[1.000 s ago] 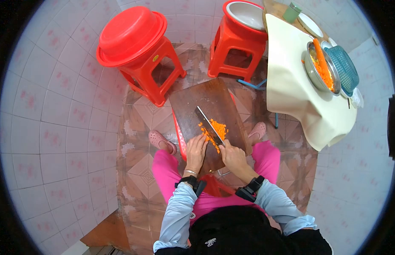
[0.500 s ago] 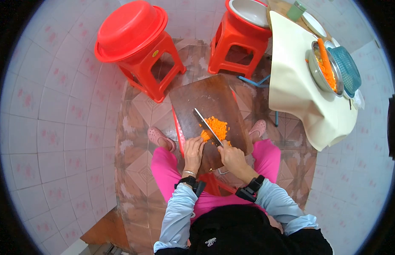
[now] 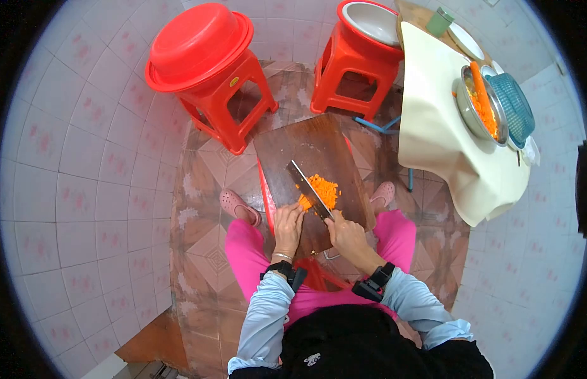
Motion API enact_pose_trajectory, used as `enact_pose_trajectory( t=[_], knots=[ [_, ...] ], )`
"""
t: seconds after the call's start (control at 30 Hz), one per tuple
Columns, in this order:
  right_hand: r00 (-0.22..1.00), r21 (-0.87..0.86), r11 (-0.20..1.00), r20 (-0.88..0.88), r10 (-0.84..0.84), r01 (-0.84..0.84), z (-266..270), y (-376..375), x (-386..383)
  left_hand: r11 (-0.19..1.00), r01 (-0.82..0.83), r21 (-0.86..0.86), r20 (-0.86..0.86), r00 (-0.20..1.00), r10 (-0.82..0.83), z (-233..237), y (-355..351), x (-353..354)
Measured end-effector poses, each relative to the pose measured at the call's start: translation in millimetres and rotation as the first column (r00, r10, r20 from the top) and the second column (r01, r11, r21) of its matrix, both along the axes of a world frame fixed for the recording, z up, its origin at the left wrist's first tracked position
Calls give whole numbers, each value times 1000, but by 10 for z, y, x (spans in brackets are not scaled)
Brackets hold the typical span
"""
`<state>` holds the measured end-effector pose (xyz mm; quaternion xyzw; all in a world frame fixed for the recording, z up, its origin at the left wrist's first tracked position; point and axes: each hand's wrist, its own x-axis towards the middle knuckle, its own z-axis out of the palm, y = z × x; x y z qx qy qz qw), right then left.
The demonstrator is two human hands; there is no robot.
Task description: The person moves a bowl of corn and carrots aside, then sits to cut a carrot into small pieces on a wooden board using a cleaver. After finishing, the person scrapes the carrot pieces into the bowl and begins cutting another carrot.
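Observation:
A dark wooden cutting board (image 3: 331, 148) lies between my knees. My right hand (image 3: 349, 239) is closed round the handle of a knife (image 3: 311, 191), whose blade slants up and left across the board. Beside the blade, on its right, is a heap of small orange carrot pieces (image 3: 325, 191). With its fingers bent and together, my left hand (image 3: 288, 228) presses on uncut carrot strips (image 3: 303, 201) left of the blade.
Two red stools (image 3: 221, 95) (image 3: 360, 63) stand beyond the board, bearing a red basin (image 3: 195, 41) and a white-lined basin (image 3: 372, 22). At right, a cloth-covered table (image 3: 432, 126) holds a metal bowl (image 3: 468, 114) of carrots and a teal basket (image 3: 511, 104).
The knife blade has tilted a little, showing more of its flat side. Both hands stay almost in place, and the whole view has shifted slightly.

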<state>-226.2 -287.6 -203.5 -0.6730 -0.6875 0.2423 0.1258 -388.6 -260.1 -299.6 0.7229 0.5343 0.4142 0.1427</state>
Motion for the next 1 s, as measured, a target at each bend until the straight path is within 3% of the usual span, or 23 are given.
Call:
enact_pose_trajectory(
  t=[0.3,0.57,1.0],
  knots=[
    [1000,43,999,24,-1,0,-261,113,-98,1000,-7,8,16,1000,7,13,-2,9],
    [1000,4,1000,24,8,-8,-21,38,-28,1000,-7,0,17,1000,7,1,3,7],
    [1000,11,1000,13,-20,20,-108,90,-14,999,15,-33,-14,1000,-15,94,-57,-19]
  ],
)
